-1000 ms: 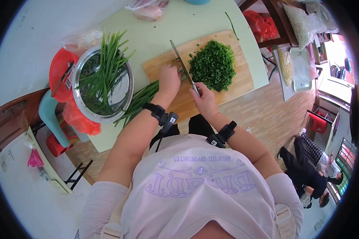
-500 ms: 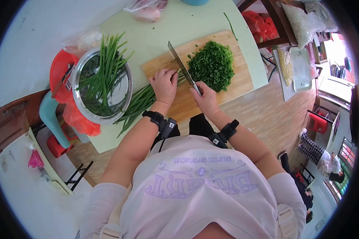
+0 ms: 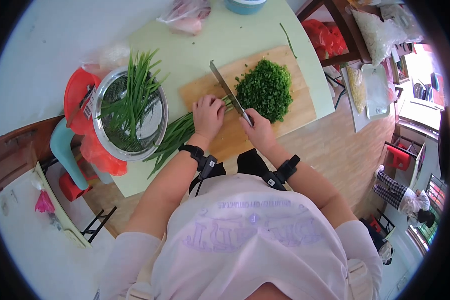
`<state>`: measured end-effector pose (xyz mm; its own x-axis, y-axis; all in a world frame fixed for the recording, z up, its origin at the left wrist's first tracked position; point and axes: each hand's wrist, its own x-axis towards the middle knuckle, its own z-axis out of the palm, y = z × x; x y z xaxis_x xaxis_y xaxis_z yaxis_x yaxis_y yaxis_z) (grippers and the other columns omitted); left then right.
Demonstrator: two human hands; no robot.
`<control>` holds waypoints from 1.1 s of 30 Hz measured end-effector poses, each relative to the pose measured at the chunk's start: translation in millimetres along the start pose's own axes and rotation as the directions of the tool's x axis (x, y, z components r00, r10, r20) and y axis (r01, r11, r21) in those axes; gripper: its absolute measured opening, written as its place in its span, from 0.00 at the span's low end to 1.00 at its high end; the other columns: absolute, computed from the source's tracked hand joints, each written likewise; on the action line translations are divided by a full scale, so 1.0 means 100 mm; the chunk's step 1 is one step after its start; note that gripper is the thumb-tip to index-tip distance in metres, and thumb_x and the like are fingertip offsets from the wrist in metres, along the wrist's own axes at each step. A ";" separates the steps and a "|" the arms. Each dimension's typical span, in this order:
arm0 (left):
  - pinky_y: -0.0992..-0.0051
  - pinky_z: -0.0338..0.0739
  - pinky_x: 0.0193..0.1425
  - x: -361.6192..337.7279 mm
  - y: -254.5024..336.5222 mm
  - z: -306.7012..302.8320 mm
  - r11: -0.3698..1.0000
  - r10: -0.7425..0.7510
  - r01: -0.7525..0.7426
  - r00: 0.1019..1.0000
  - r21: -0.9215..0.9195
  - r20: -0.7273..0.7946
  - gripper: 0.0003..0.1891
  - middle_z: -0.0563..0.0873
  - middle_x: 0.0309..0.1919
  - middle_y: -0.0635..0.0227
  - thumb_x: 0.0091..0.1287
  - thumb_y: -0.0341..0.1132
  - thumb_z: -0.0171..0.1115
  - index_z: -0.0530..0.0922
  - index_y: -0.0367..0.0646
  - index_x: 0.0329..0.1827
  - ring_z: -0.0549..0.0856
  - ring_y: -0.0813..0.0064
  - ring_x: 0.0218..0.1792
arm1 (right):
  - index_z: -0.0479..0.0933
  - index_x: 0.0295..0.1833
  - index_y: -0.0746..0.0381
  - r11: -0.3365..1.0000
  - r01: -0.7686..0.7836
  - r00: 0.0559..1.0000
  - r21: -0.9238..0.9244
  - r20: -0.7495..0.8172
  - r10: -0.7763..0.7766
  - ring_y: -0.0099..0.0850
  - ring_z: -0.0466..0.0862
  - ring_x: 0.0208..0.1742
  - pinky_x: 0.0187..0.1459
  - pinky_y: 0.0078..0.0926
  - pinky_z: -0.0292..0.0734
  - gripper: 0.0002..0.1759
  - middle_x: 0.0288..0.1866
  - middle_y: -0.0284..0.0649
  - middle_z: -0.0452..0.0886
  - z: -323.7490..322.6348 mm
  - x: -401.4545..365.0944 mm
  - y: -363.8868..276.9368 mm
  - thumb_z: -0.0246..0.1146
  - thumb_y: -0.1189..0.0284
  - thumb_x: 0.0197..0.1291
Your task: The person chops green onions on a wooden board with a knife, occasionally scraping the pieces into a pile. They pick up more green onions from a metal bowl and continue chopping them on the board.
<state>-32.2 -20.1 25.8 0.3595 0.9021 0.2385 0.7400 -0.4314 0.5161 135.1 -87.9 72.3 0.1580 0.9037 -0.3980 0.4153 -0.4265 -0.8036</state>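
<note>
My left hand [image 3: 208,115] is closed over a bunch of long green chives [image 3: 177,135] that lies across the wooden cutting board [image 3: 225,137] and trails off its left side. In my right hand [image 3: 259,129] is a knife [image 3: 226,87], its blade slanting up and left between the bunch and the cut pile. The chopped chives [image 3: 265,90] form a dark green heap on the right part of the board. A steel colander [image 3: 162,127] at the left holds more whole chives [image 3: 137,90].
A plastic bag with pale pink contents [image 3: 186,17] and a blue bowl [image 3: 246,6] sit at the table's far side. A red basin [image 3: 75,92] stands behind the colander. One long stalk [image 3: 287,39] lies beyond the board. Another person [image 3: 407,200] is at far right.
The table and its things appear slightly lower in view. My left hand's fingers have drawn closer together on the bunch. The knife remains in my right hand beside the chopped heap.
</note>
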 end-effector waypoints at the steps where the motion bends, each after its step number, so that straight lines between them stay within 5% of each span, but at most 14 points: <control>1: 0.64 0.64 0.47 -0.01 0.03 -0.02 1.000 0.004 -0.004 1.000 -0.005 -0.004 0.06 0.79 0.38 0.72 0.55 0.35 0.69 0.80 0.51 0.34 0.77 0.65 0.44 | 0.75 0.52 0.63 0.998 0.002 1.000 -0.063 0.011 -0.002 0.50 0.84 0.35 0.38 0.40 0.78 0.16 0.33 0.51 0.83 0.00 -0.02 -0.03 0.61 0.62 0.66; 9: 0.63 0.64 0.47 0.07 0.16 0.03 0.996 -0.090 0.091 0.995 0.020 -0.053 0.07 0.79 0.37 0.71 0.54 0.34 0.68 0.78 0.49 0.33 0.78 0.67 0.42 | 0.70 0.58 0.63 0.985 0.047 0.998 -0.167 0.059 -0.038 0.56 0.83 0.41 0.43 0.48 0.78 0.21 0.39 0.57 0.83 0.07 -0.01 -0.02 0.53 0.58 0.71; 14: 0.66 0.64 0.43 0.04 0.03 0.08 0.998 0.029 -0.032 0.999 -0.061 -0.045 0.07 0.80 0.36 0.69 0.54 0.32 0.67 0.78 0.49 0.34 0.78 0.64 0.39 | 0.71 0.57 0.63 0.995 0.072 0.997 -0.071 0.020 -0.070 0.56 0.83 0.41 0.42 0.47 0.78 0.20 0.39 0.58 0.83 0.08 -0.03 -0.01 0.52 0.59 0.72; 19: 0.65 0.64 0.44 0.05 0.04 0.06 0.998 0.056 -0.056 0.998 -0.011 -0.001 0.07 0.80 0.36 0.68 0.53 0.31 0.65 0.79 0.47 0.36 0.77 0.64 0.39 | 0.72 0.56 0.62 0.972 0.129 0.992 -0.197 0.038 -0.123 0.53 0.84 0.35 0.37 0.48 0.78 0.19 0.33 0.54 0.83 -0.04 -0.17 -0.12 0.52 0.59 0.72; 33: 0.64 0.64 0.45 0.05 0.04 0.08 0.997 0.068 -0.069 0.997 0.027 0.045 0.13 0.80 0.38 0.67 0.51 0.30 0.63 0.80 0.46 0.41 0.76 0.62 0.41 | 0.71 0.53 0.59 0.950 0.010 0.999 -0.312 -0.044 -0.025 0.51 0.84 0.31 0.33 0.48 0.78 0.16 0.29 0.50 0.83 0.14 -0.41 -0.22 0.51 0.58 0.72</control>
<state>-23.2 -17.5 21.9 0.4338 0.8696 0.2358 0.7288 -0.4925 0.4757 106.8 -115.6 100.3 0.1865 0.9148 -0.3582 0.6758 -0.3841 -0.6291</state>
